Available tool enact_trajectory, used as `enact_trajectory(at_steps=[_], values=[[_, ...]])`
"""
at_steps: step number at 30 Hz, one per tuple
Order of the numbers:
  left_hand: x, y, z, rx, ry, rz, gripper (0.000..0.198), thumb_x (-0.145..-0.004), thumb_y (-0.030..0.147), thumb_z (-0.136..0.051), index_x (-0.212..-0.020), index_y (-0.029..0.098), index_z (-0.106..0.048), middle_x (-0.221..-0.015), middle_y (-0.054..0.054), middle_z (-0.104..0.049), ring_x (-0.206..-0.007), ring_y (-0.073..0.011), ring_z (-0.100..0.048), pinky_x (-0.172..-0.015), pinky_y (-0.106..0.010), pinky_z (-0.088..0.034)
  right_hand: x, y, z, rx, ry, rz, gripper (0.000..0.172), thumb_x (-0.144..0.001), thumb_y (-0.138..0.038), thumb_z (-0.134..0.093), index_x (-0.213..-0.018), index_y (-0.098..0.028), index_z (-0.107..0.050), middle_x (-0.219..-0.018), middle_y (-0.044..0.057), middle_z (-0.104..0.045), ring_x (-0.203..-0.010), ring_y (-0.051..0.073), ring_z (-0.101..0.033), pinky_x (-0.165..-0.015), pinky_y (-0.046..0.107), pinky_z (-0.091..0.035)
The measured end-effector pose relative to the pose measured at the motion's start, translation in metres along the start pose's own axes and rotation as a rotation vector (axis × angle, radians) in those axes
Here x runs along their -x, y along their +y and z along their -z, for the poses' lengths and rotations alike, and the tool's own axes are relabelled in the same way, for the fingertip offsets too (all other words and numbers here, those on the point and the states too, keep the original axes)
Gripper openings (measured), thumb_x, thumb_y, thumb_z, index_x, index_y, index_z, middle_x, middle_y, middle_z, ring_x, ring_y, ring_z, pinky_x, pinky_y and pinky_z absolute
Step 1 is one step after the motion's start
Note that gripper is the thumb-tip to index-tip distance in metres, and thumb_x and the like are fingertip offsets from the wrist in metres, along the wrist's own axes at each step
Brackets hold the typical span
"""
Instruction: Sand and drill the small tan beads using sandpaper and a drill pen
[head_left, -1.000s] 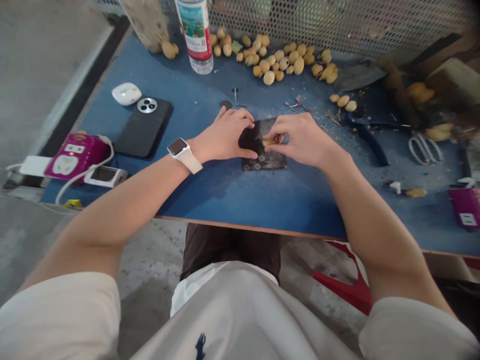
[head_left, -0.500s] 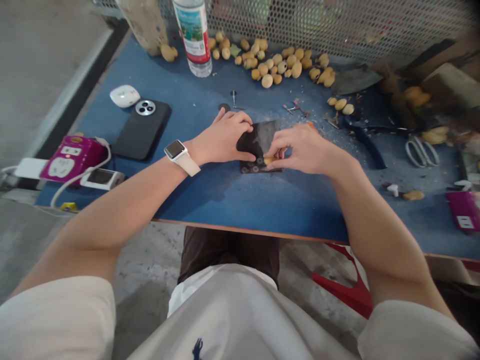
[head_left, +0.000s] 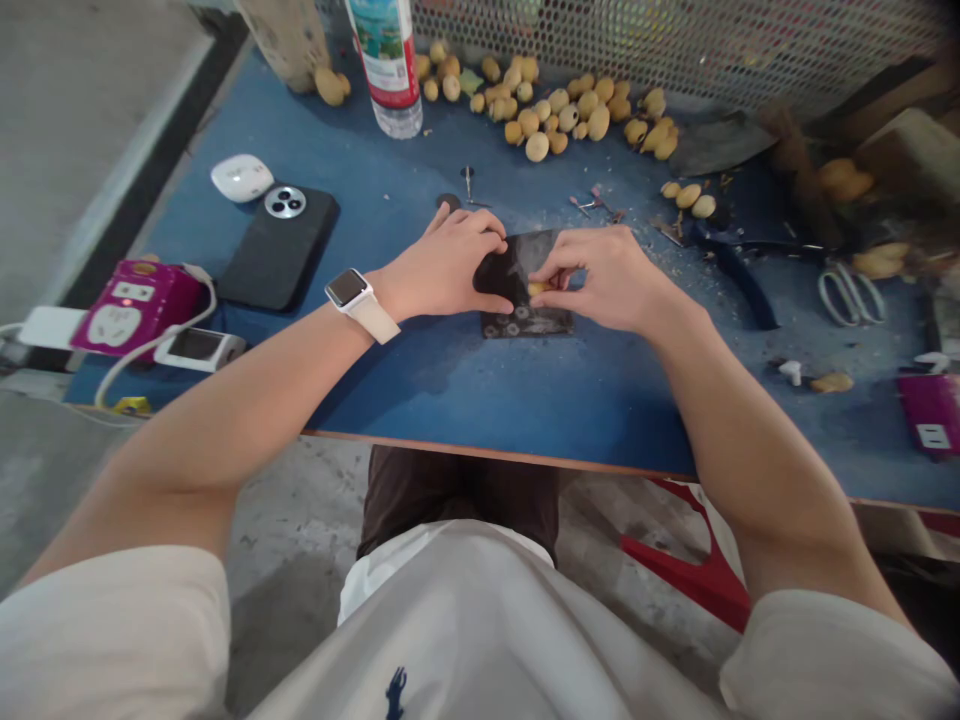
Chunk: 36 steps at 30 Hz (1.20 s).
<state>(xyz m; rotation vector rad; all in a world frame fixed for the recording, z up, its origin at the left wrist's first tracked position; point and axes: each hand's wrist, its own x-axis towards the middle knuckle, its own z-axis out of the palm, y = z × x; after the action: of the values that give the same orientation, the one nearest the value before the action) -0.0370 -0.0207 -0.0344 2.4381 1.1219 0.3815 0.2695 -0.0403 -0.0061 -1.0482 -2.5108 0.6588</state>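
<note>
A dark, flat rectangular sheet point(head_left: 551, 322) with pale round marks lies on the blue table. My left hand point(head_left: 457, 265), with a watch on its wrist, rests on the sheet's left side, thumb and fingers spread apart. Pinched between the thumb and fingers of my right hand point(head_left: 592, 275) is a small yellowish piece point(head_left: 537, 288), held against the sheet. Its far part is hidden by my fingers. Just beyond my left hand are a dark disc point(head_left: 448, 202) and a small metal bit point(head_left: 469, 182).
Small gourds point(head_left: 559, 115) and a bottle point(head_left: 394, 85) stand along the back. At left lie a phone point(head_left: 277, 250), a white mouse-like object point(head_left: 241, 178) and a purple power strip point(head_left: 135, 305). Pliers point(head_left: 742, 280) and scissors point(head_left: 851, 297) lie at right.
My right hand and the yellowish piece have shifted slightly away from me over the sheet, uncovering more of its near right corner. The whole view has tilted slightly.
</note>
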Motion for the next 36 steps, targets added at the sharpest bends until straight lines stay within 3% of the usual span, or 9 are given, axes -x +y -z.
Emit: enact_trajectory(at_steps=[4,9,14,18,22,26,30,34,36], values=[[0.0007,0.0018,0.0004,-0.002,-0.016,0.005,0.082,-0.098,0.084,-0.086,-0.159,0.029,-0.083,-0.179,-0.017,-0.068,-0.171,-0.0544,-0.056,-0.157,-0.078,-0.021,-0.0012,-0.0033,0.0033,-0.059,-0.164,0.018,0.017,-0.1,-0.047,-0.096,-0.097,-0.03,-0.095,-0.102,0.006,-0.09,-0.088,0.028,-0.082,-0.094,0.05,-0.065],[0.0009,0.0006,0.0003,0.009,-0.002,-0.011,0.079,-0.097,0.082,-0.087,-0.157,0.03,-0.083,-0.177,-0.015,-0.069,-0.171,-0.055,-0.055,-0.157,-0.078,-0.021,-0.0024,-0.0065,0.0002,-0.023,-0.008,-0.022,0.015,-0.102,-0.044,-0.094,-0.102,-0.029,-0.095,-0.107,0.008,-0.091,-0.09,0.029,-0.082,-0.094,0.05,-0.064],[0.0005,0.0009,-0.0003,0.002,0.011,-0.011,0.08,-0.096,0.084,-0.087,-0.154,0.031,-0.084,-0.175,-0.014,-0.071,-0.167,-0.0535,-0.059,-0.155,-0.077,-0.026,0.0016,-0.0106,-0.0008,-0.057,-0.156,0.029,0.018,-0.101,-0.046,-0.097,-0.1,-0.029,-0.094,-0.102,0.006,-0.09,-0.092,0.028,-0.081,-0.097,0.048,-0.062],[0.002,0.0057,0.0022,-0.026,-0.005,0.0,0.082,-0.1,0.086,-0.083,-0.156,0.026,-0.084,-0.178,-0.015,-0.069,-0.168,-0.0529,-0.06,-0.157,-0.076,-0.025,0.003,-0.0068,-0.0034,0.029,-0.004,0.011,0.025,-0.11,-0.052,-0.089,-0.106,-0.029,-0.097,-0.109,0.01,-0.089,-0.101,0.033,-0.082,-0.097,0.052,-0.063],[0.0021,0.006,0.003,-0.045,-0.009,-0.002,0.078,-0.1,0.079,-0.086,-0.156,0.023,-0.083,-0.178,-0.017,-0.07,-0.168,-0.0529,-0.061,-0.157,-0.077,-0.025,0.0018,-0.0023,-0.0044,-0.008,-0.108,0.044,0.024,-0.106,-0.054,-0.093,-0.106,-0.031,-0.097,-0.104,0.006,-0.089,-0.096,0.03,-0.083,-0.096,0.049,-0.065],[0.0008,0.0017,0.0007,-0.02,0.003,-0.004,0.077,-0.097,0.08,-0.09,-0.154,0.028,-0.085,-0.177,-0.016,-0.07,-0.169,-0.0537,-0.06,-0.157,-0.077,-0.023,0.0003,-0.0029,-0.0037,-0.013,-0.001,0.01,0.019,-0.104,-0.047,-0.093,-0.102,-0.028,-0.096,-0.104,0.008,-0.09,-0.09,0.029,-0.082,-0.094,0.05,-0.065],[0.0007,0.0003,-0.0006,0.003,0.008,-0.004,0.078,-0.097,0.081,-0.089,-0.154,0.028,-0.085,-0.176,-0.016,-0.07,-0.168,-0.0533,-0.059,-0.157,-0.077,-0.023,0.0002,-0.0061,-0.0039,-0.102,-0.108,0.049,0.018,-0.1,-0.048,-0.097,-0.1,-0.03,-0.096,-0.102,0.006,-0.09,-0.085,0.025,-0.081,-0.09,0.045,-0.065],[0.0007,0.0008,-0.0005,0.002,0.001,-0.007,0.079,-0.098,0.083,-0.086,-0.155,0.027,-0.085,-0.176,-0.016,-0.07,-0.168,-0.054,-0.059,-0.156,-0.078,-0.025,0.0006,-0.0074,-0.0044,-0.034,-0.028,0.045,0.022,-0.108,-0.053,-0.092,-0.104,-0.031,-0.098,-0.101,0.006,-0.09,-0.086,0.025,-0.08,-0.091,0.047,-0.064],[0.0003,0.0006,-0.0005,0.002,0.003,-0.003,0.08,-0.098,0.084,-0.086,-0.155,0.028,-0.085,-0.176,-0.016,-0.069,-0.168,-0.0542,-0.059,-0.155,-0.077,-0.026,0.0007,-0.0076,-0.0037,-0.021,-0.072,0.057,0.022,-0.107,-0.054,-0.093,-0.105,-0.032,-0.099,-0.1,0.006,-0.09,-0.087,0.026,-0.081,-0.092,0.047,-0.064]])
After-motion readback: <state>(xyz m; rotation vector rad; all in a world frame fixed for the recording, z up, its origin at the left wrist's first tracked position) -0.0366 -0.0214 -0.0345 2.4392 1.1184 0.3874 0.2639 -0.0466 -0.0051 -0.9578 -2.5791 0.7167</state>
